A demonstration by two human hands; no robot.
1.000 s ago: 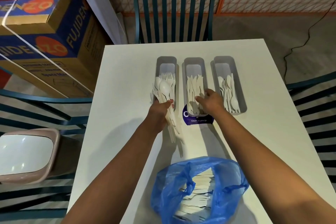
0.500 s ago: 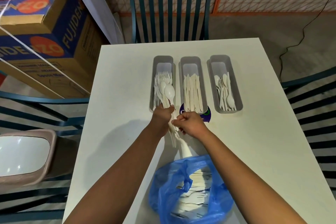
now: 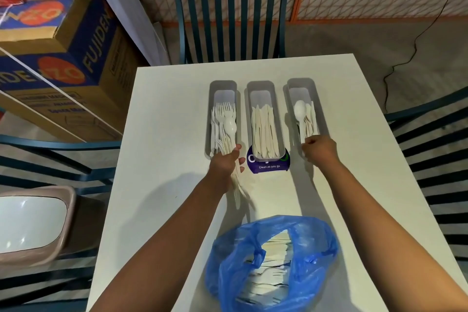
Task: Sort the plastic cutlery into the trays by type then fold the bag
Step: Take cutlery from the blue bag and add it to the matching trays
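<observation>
3 narrow grey plastic trays sit side by side on the smooth white square table (image 3: 164,114). Left tray (image 3: 222,86): white plastic forks (image 3: 222,111). Middle tray (image 3: 260,86): flat cream knives (image 3: 263,129). Right tray (image 3: 301,83): spoons (image 3: 307,119).

Left hand (image 3: 224,166) grips a mixed bundle of white cutlery (image 3: 229,134), one rounded spoon bowl uppermost, handles trailing below the wrist over the left tray's near end. Right hand (image 3: 319,149), fingers curled, pinches the handle of a white spoon (image 3: 300,111) lying over the right tray.

Crinkled translucent blue plastic bag (image 3: 311,258) lies open at the near edge, more cutlery inside. Purple round sticker (image 3: 268,166) partly under the middle tray.

Around: teal slatted chair (image 3: 231,20), printed cardboard boxes (image 3: 63,40), pink-rimmed bin (image 3: 33,223).
</observation>
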